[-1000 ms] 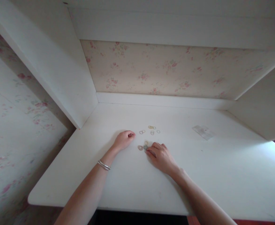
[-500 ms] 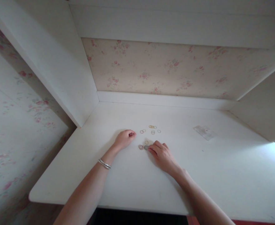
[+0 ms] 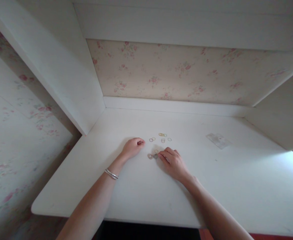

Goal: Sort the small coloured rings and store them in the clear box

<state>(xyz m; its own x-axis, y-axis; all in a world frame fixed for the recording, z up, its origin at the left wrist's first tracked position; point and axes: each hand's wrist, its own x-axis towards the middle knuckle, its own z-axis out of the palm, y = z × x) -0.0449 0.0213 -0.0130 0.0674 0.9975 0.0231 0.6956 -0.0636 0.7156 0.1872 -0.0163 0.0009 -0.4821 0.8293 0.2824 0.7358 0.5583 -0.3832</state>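
Note:
Several small rings (image 3: 161, 137) lie scattered on the white desk (image 3: 141, 186), most of them yellowish. Two more rings, a pinkish ring (image 3: 150, 156) and a greyish ring (image 3: 155, 156), lie closer to me. My right hand (image 3: 172, 162) rests on the desk with its fingers curled, and its fingertips touch the greyish ring. My left hand (image 3: 133, 147) lies to the left of the rings, loosely closed in a fist, with a silver bracelet (image 3: 111, 174) on the wrist. I cannot make out anything inside the left fist.
A small clear plastic bag (image 3: 218, 140) lies flat at the right of the desk. White side panels wall in the desk on the left and right, with flowered wallpaper at the back. The desk's front edge is near my body.
My right hand has crept slightly up and left toward the greyish ring. The left hand has stayed in place.

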